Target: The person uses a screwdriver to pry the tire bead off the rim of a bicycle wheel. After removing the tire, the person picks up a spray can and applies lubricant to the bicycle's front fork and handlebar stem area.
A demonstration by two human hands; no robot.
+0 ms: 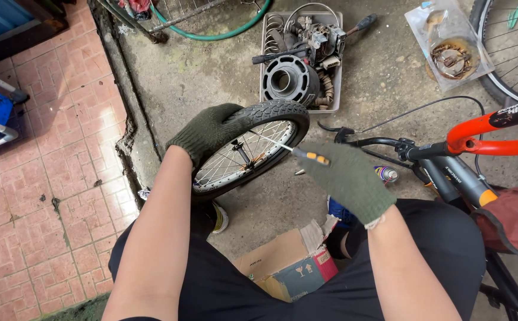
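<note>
A small spoked bicycle wheel with a black knobbly tyre stands tilted in front of me. My left hand, in a dark green knit glove, grips the tyre at its upper left. My right hand, also gloved, holds a screwdriver with an orange and black handle. Its thin shaft reaches left across the spokes toward the rim.
A grey tray of metal parts, springs and a black drum sits on the concrete beyond. An orange and black bicycle lies at right, with a clear bag of rusty parts above it. A torn cardboard box rests between my knees. Red tiles lie left.
</note>
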